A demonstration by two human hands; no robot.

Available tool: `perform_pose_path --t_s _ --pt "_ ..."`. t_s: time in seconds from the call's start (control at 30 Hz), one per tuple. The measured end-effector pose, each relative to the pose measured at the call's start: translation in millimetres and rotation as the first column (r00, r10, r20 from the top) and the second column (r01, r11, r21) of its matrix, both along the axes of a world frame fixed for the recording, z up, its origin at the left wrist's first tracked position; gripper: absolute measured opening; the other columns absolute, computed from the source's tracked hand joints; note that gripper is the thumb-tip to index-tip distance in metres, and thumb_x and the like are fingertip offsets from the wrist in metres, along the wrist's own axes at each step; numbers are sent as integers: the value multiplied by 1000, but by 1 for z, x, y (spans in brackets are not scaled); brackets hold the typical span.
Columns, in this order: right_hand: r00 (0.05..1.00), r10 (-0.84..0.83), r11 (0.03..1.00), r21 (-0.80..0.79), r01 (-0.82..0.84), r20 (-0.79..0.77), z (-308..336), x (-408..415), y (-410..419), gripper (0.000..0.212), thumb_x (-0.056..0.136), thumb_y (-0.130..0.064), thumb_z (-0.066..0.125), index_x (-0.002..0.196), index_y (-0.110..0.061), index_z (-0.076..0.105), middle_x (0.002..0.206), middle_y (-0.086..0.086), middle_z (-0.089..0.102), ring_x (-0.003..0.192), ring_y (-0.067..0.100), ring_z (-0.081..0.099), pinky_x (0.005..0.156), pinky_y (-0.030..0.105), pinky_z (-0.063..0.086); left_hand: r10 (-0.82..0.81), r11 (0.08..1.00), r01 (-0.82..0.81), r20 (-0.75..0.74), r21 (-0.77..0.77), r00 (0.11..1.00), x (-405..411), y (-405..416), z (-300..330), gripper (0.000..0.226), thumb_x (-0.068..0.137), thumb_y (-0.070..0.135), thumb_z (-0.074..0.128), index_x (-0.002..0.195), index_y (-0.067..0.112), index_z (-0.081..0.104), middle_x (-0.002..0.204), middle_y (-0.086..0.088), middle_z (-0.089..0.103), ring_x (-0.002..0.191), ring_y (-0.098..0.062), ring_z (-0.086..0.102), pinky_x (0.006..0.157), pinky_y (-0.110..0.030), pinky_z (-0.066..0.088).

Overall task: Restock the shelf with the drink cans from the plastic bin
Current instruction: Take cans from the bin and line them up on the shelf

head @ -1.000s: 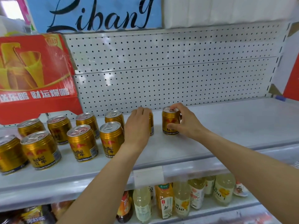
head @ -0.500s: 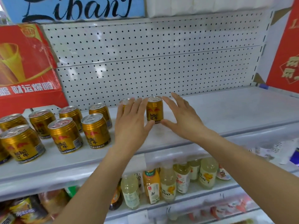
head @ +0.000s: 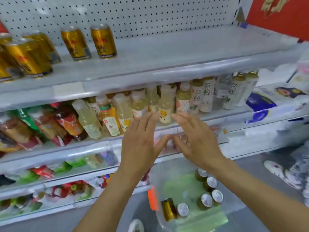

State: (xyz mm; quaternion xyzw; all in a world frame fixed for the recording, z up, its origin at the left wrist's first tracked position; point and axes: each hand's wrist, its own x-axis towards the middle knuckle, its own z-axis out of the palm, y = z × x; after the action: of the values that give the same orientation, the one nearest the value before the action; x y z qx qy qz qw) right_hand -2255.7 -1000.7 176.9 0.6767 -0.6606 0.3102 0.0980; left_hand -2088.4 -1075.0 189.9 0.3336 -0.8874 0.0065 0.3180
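Below the top level, a row of pale drink bottles [head: 164, 106] stands upright beside a leaning dark-red bottle [head: 70, 121], with blurred coloured packets [head: 66, 190] on lower levels, white pegboard backing [head: 150, 12] above, and a red sign [head: 275, 12] at upper right.

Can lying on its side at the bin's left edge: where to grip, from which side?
Judging from its pose, grip the lying can across its gold side wall, coming straight down from above with the left hand. Its ends point along the plastic bin, an upright can sits close on its right, so a mid-body pinch looks clearest.
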Motion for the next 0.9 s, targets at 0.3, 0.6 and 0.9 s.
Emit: perform_pose_path --t_s 0.3,0.6,0.9 --pt "969 -119 814 580 -29 216 -140 -45 91 63 88 -37 62 145 -28 34 141 -2 45 123 20 47 88 35 47 -54 789 -139 293 598 955 -8 79 -151 64 93 54 48 149 26 32 147 1 43 130 -20 44 99 -35 42" --pt "953 -154 365 911 -192 262 -309 -29 88 72 89 -36 60 150 -22 22 144 7 36 130 25 42 98 36 43 -255 530 -384 574 756 778 -21 84 -324 64 95 23 51 151 17 21 146 -9 35 128 -27 42 101 -34 38" --pt "990 -96 179 980 -86 104 -394 4 53 82 68 -36 79 134 -17 34 123 7 47 106 30 58 72 32 42 -355 644 -517 818 564 452 -55 68 -412 89 77 30 75 143 3 22 137 -12 43 126 -27 44 101 -32 35"
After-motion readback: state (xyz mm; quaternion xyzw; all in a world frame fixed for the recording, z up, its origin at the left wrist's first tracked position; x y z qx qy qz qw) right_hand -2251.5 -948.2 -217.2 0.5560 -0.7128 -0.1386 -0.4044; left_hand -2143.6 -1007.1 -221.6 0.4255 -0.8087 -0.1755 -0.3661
